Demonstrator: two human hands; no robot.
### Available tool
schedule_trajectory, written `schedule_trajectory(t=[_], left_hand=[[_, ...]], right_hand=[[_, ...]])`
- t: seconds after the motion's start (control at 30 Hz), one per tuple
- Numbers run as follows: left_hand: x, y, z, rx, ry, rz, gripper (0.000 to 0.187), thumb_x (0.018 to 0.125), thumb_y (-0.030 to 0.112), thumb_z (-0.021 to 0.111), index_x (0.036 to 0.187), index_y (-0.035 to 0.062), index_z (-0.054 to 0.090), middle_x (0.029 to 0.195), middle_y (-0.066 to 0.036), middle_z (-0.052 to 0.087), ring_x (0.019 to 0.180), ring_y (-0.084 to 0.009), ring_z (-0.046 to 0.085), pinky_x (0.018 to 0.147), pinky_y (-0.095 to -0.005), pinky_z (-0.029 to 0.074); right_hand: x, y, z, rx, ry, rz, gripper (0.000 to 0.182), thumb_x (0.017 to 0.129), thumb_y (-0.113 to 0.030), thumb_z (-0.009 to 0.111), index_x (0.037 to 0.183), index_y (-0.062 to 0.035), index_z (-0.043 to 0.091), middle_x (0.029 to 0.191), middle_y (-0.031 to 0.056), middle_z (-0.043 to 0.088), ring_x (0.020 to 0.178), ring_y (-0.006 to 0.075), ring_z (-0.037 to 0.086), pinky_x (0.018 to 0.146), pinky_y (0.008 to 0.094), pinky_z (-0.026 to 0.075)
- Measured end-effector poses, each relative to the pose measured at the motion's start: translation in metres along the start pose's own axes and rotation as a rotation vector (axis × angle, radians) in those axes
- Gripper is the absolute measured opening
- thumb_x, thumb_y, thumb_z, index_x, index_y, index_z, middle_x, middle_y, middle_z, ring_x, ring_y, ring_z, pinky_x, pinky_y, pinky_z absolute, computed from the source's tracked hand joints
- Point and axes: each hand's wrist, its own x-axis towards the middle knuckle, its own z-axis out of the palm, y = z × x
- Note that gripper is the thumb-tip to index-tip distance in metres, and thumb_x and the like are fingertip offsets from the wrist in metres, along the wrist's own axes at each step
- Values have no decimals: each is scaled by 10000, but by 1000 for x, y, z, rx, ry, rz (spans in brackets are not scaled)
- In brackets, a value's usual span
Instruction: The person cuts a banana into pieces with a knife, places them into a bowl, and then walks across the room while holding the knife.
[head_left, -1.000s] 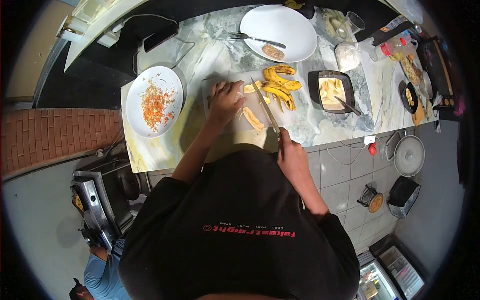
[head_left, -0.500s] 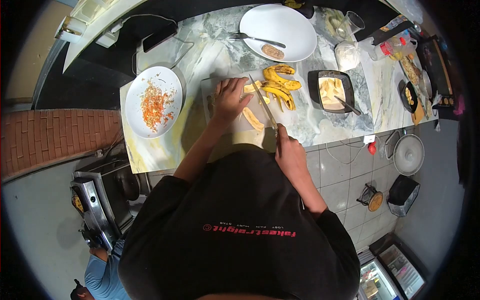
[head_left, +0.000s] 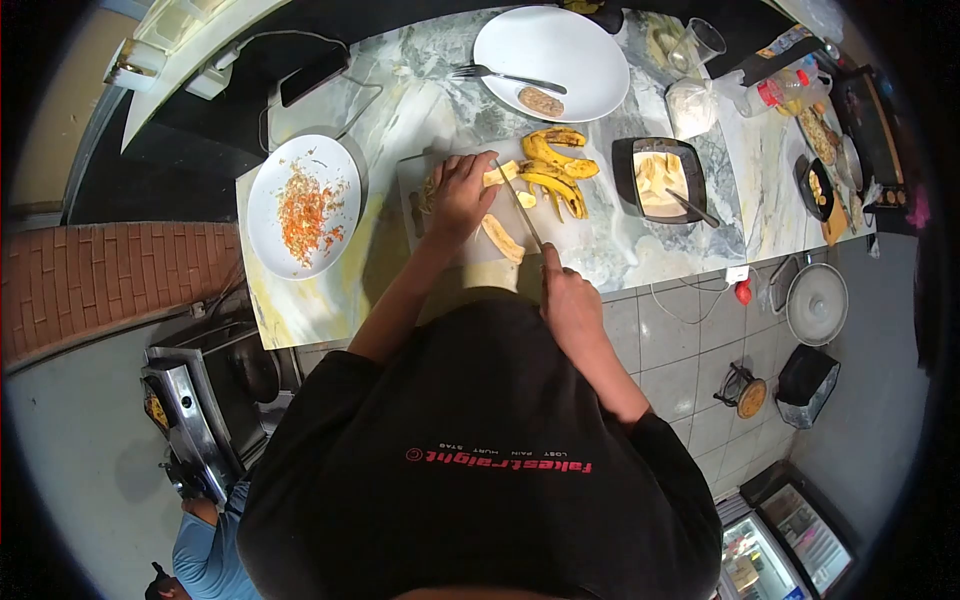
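Observation:
My left hand (head_left: pixel 460 197) is bent over a peeled banana (head_left: pixel 498 175) on a pale cutting board (head_left: pixel 410 172), its fingers closed around the banana's left end. In my right hand (head_left: pixel 572 308) is the handle of a knife (head_left: pixel 524 214). The blade slants up to the left, and its tip end lies at the banana beside my left fingertips. A cut banana slice (head_left: pixel 526 200) sits just right of the blade. Nearer to me lies another peeled banana piece (head_left: pixel 502 240). Yellow banana peels (head_left: pixel 556 172) are heaped at the board's right side.
A white plate with orange shreds (head_left: pixel 262 225) stands left. Behind are a large white plate (head_left: pixel 590 60) and a fork (head_left: pixel 510 77). Right stands a dark square bowl of batter (head_left: pixel 640 215) with a spoon. A person in a blue shirt (head_left: pixel 212 545) is at lower left.
My right hand and the knife have shifted slightly left and up, with the blade now closer to my left fingertips. My left hand stays on the banana.

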Motion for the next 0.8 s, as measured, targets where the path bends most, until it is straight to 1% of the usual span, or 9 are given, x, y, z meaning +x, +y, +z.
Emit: schedule_trajectory(t=[0.03, 0.27, 0.33, 0.37, 0.43, 0.47, 0.53, 0.67, 0.8], left_hand=[[1, 0, 0, 4, -3, 5, 498, 840, 147, 746, 1311, 108, 591, 1105, -59, 661, 1093, -283, 566, 994, -436, 386], [0, -3, 2, 50, -7, -35, 498, 846, 149, 729, 1322, 108, 588, 1119, -67, 653, 1091, -285, 567, 998, -436, 381], [1, -5, 4, 47, 35, -39, 512, 859, 158, 721, 1344, 105, 568, 1149, -78, 655, 1129, -289, 568, 1019, -441, 374], [1, -6, 6, 46, 35, -39, 512, 859, 158, 721, 1344, 105, 568, 1149, -78, 655, 1129, -289, 568, 1019, -441, 374], [1, -4, 4, 24, 26, -40, 521, 873, 161, 710, 1365, 111, 546, 1182, -94, 656, 1171, -294, 568, 1045, -444, 363], [1, -3, 3, 24, 25, -41, 521, 873, 161, 710, 1365, 111, 546, 1182, -94, 656, 1171, -294, 568, 1045, -444, 363], [3, -2, 2, 15, -71, -58, 549, 882, 139, 696, 1399, 107, 514, 1213, -124, 646, 1189, -317, 565, 1048, -450, 390], [7, 3, 0, -43, -179, -125, 572, 886, 99, 675, 1426, 96, 486, 1248, -155, 617, 1193, -334, 563, 1037, -449, 430], [16, 7, -4, -140, -220, -82, 583, 900, 61, 649, 1450, 79, 456, 1302, -186, 576, 1204, -356, 560, 1043, -451, 452]], right_hand=[[2, -2, 0, -28, -33, 17, 624, 802, 8, 644, 1405, 0, 482, 869, 258, 729, 783, 416, 736, 690, 469, 611], [0, -5, -3, 6, -34, 2, 633, 792, 16, 643, 1402, 28, 475, 847, 267, 723, 772, 426, 733, 695, 489, 607], [-9, 1, -5, 38, 12, 5, 417, 941, -68, 555, 1350, -13, 494, 784, 283, 694, 730, 456, 700, 654, 545, 565], [-14, 4, -8, 37, 12, 6, 417, 941, -68, 555, 1350, -13, 494, 784, 283, 694, 730, 456, 700, 654, 545, 565], [-23, 5, -22, 95, -19, 23, 489, 877, -26, 606, 1354, -3, 496, 801, 279, 705, 765, 454, 712, 679, 537, 588], [-28, 5, -26, 95, -20, 23, 489, 877, -26, 606, 1354, -3, 496, 801, 279, 705, 765, 454, 712, 679, 537, 588], [-38, 6, -35, 224, 51, 9, 378, 958, -58, 554, 1330, -20, 501, 775, 284, 690, 760, 463, 696, 668, 564, 561], [-45, 11, -47, 304, 130, -1, 313, 1009, -86, 518, 1316, -20, 510, 757, 290, 671, 757, 475, 679, 654, 575, 526], [-51, 14, -68, 438, 181, 134, 277, 1031, -104, 509, 1295, -24, 543, 712, 283, 634, 729, 485, 660, 618, 519, 499]])
